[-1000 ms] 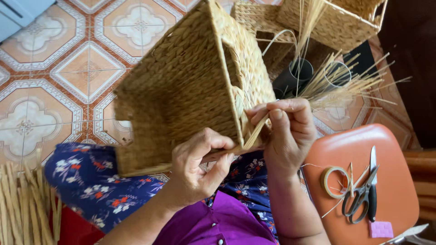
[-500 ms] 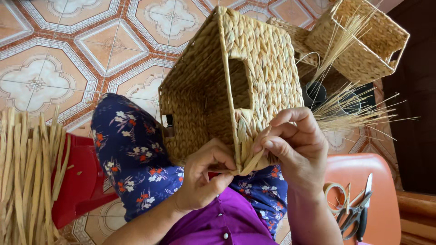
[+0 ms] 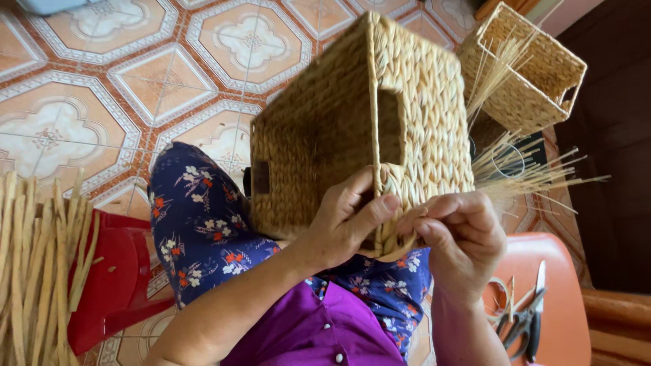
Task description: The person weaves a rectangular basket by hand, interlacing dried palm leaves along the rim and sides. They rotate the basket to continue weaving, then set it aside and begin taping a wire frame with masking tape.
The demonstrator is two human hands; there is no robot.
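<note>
The fingers (image 3: pixel 380 203) of the left hand (image 3: pixel 349 220) are closed over the lower corner of the woven basket (image 3: pixel 339 129), thumb pressed flat along its edge at centre frame. Just right of them the right hand (image 3: pixel 461 237) pinches shut on a loose weaving strand (image 3: pixel 393 247) that curves out from that same corner; how far the strand runs under the palm is hard to tell from here. The basket rests on the lap, tipped up, its long axis running from lower centre toward the top of the frame, so the worked corner lies directly between the 2 hands, the left one gripping it and the right one touching only the strand. Beyond it, at upper right, a second basket (image 3: pixel 529 68) sits unfinished above a spray of thin reeds (image 3: pixel 522 169). At lower right, scissors (image 3: pixel 525 318) lie on an orange stool (image 3: pixel 583 305). At far left a bundle of straw stalks (image 3: pixel 34 264) leans by a red plastic seat (image 3: pixel 115 285), over the patterned tile floor (image 3: pixel 156 74).
</note>
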